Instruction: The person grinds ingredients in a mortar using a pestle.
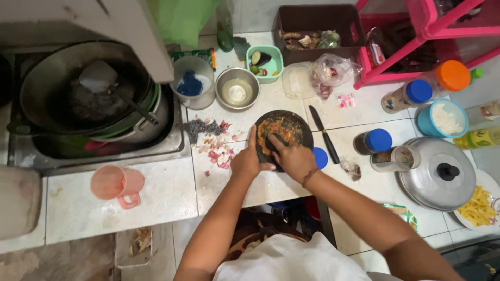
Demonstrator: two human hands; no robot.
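A dark stone mortar (303, 126) sits on the white tiled counter (161, 192), holding orange-red chilli paste (278, 129). My left hand (246, 160) grips the mortar's left rim and steadies it. My right hand (292, 157) is closed around a dark stone pestle (277, 139) whose end presses into the paste. A blue lid (321, 157) lies just right of my right hand. A black-handled knife (323, 132) lies beside the mortar on its right.
Onion skins (216, 148) are scattered left of the mortar. A sink (31, 151) with a big wok (78, 88) is at the left, a pink jug (117, 184) in front. A metal bowl (237, 88), spice jars (372, 140), a pot lid (437, 171) and a pink rack (416, 36) surround the work spot.
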